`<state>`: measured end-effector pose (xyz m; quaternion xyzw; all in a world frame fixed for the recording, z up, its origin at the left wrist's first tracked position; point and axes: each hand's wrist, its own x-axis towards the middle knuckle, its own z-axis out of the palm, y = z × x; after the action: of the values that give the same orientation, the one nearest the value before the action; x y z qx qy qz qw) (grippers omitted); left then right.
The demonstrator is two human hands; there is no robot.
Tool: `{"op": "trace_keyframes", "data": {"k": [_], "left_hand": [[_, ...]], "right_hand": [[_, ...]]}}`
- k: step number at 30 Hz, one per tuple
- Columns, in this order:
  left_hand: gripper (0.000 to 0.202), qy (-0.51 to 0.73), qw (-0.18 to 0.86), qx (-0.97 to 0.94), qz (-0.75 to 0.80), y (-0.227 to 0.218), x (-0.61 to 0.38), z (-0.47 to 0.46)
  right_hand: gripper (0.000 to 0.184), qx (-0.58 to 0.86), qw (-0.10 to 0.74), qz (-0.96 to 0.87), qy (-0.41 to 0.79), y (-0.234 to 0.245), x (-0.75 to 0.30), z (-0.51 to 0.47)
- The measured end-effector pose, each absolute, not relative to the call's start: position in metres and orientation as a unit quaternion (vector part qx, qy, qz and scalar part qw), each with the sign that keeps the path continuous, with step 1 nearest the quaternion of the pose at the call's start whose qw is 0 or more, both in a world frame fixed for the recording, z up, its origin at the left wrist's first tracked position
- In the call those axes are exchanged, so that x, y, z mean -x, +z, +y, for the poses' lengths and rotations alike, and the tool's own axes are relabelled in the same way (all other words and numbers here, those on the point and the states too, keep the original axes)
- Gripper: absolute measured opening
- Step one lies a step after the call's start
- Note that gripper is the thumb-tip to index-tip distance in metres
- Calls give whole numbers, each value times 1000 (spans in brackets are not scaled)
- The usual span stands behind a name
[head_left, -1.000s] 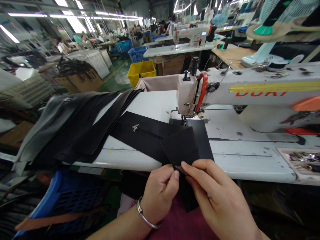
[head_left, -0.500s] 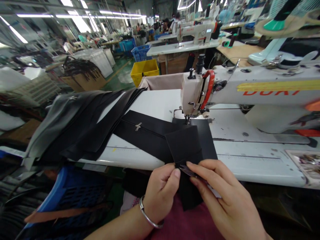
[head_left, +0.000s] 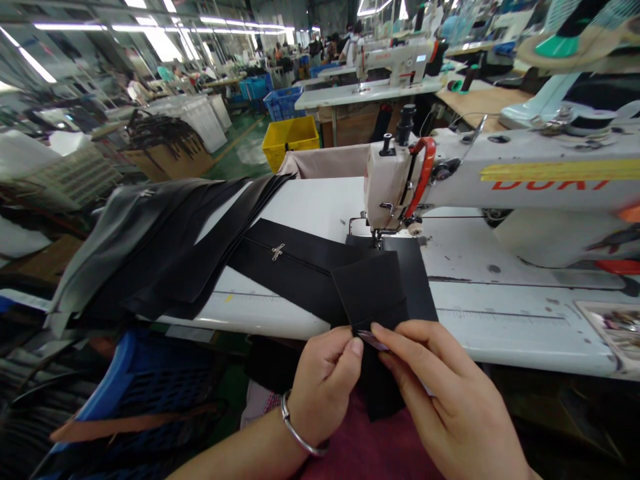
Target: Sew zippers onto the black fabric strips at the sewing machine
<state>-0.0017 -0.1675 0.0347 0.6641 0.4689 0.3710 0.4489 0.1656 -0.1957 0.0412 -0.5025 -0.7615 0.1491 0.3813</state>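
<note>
My left hand point(head_left: 326, 381), with a metal bangle at the wrist, is closed in a pinch on the edge of a folded black strip point(head_left: 371, 283) at the table's front edge. From the right, my right hand point(head_left: 447, 390) grips small thread snips point(head_left: 373, 340); their pointed metal blades lie against the strip, close to my left fingertips. The strip's lower end hangs over my lap. Behind it, a black panel with a zipper and metal pullers point(head_left: 295, 261) lies on the table. Another black piece point(head_left: 419, 277) runs under the presser foot of the sewing machine point(head_left: 393, 183).
A stack of black panels point(head_left: 165, 247) drapes over the table's left side. Below it stands a blue basket point(head_left: 135, 373). A tray of small metal parts point(head_left: 620, 320) sits at the right edge. A yellow crate point(head_left: 290, 140) and another sewing machine point(head_left: 395, 63) are farther back.
The blades of the snips have shifted slightly against the strip, and my right fingers have moved a little. The view has shifted marginally; the panels and strip stay in place.
</note>
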Motion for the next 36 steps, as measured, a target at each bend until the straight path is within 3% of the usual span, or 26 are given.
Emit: {"op": "trace_keyframes", "data": {"k": [7,16,28,36], "left_hand": [[31,371,406,-696,461,33,0,-168],[34,378,495,-632,461,32,3,-170],[35,381,510,-610,472,30,3,-170],[32,387,439,-666,463,29,2,-170]], "right_hand": [[41,498,383,-766,135,39,-163,-198],[33,498,422,-738,174,43,-166,-195],[36,502,398,-752,154,41,-164,-195],[39,505,388,-759,133,37,-164,-197]]}}
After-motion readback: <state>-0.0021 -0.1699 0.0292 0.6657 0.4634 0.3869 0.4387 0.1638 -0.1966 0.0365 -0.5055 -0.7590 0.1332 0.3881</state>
